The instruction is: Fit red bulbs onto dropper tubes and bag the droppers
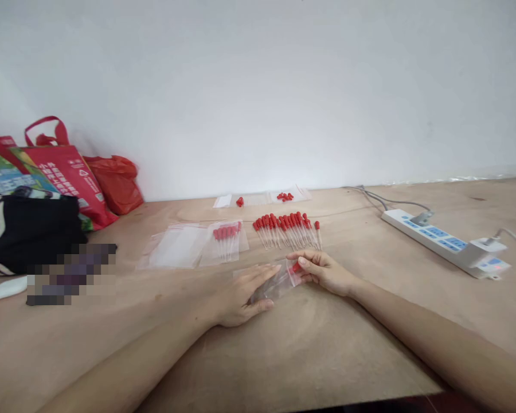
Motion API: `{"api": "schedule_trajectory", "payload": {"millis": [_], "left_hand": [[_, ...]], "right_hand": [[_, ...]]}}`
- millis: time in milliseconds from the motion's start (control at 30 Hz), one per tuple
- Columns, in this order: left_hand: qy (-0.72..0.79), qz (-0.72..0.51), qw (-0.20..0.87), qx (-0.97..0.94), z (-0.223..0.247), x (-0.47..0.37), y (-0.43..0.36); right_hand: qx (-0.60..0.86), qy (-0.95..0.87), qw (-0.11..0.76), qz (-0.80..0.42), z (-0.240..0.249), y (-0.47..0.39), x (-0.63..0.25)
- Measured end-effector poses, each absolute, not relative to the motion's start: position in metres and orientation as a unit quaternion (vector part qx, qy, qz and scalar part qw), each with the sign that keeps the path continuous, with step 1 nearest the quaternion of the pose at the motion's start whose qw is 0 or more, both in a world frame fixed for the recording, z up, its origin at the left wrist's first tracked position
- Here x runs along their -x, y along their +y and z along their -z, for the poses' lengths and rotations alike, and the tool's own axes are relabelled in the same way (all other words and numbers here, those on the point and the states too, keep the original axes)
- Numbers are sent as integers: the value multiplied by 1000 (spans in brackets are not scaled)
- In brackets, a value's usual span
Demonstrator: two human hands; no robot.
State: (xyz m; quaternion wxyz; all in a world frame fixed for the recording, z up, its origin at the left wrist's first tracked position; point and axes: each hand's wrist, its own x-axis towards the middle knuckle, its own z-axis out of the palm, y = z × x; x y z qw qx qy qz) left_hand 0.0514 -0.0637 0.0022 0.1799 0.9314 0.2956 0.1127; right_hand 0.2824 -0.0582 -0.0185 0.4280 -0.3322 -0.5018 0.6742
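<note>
A clear zip bag (273, 288) lies on the table between my hands, with red dropper bulbs (296, 267) showing at its right end. My left hand (246, 295) rests on the bag with fingers stretched out, covering part of it. The thumb and fingers of my right hand (323, 271) pinch the bag's right end around the red bulbs. Just beyond, a row of glass droppers (286, 226) with red rubber bulbs lies side by side. To their left, a filled bag of several droppers (227, 234) lies beside a stack of flat zip bags (172, 246).
Near the wall lie more plastic bags (258, 199) with loose red bulbs (285, 197). A white power strip (442, 238) with cables sits at the right. Red shopping bags (69, 172), a black cloth item (30, 229) and a blurred-out object (73, 272) occupy the left.
</note>
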Motion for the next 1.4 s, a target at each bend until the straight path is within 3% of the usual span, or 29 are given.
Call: {"api": "schedule_trajectory", "payload": {"millis": [333,533,800,1067,1167,1267,1400], "left_hand": [[323,-113,205,-917,-3,-39,-63],[326,-109,203,-917,-4,-40,-63],[312,-112,204,-921,-3,-40,-60],[298,-110,200,-927,-2,-40,-58],[294,-102,195,-930,-2,-40,-58],[290,-95,192,-933,-1,-40,-57],[285,-93,186,-936,-1,-40,-56]], "right_hand": [[350,-529,475,-609,29,-46,-295],[395,-579,438,-564,26,-47,-298],[343,-631,393,-575,23,-48,-306],[313,-811,297,-395,16,-51,-306],[386,-790,339,-336,18,-43,-311],[554,-711,386,-196,21,-23,-324],[722,-591,352,-67,21,13,-344]]}}
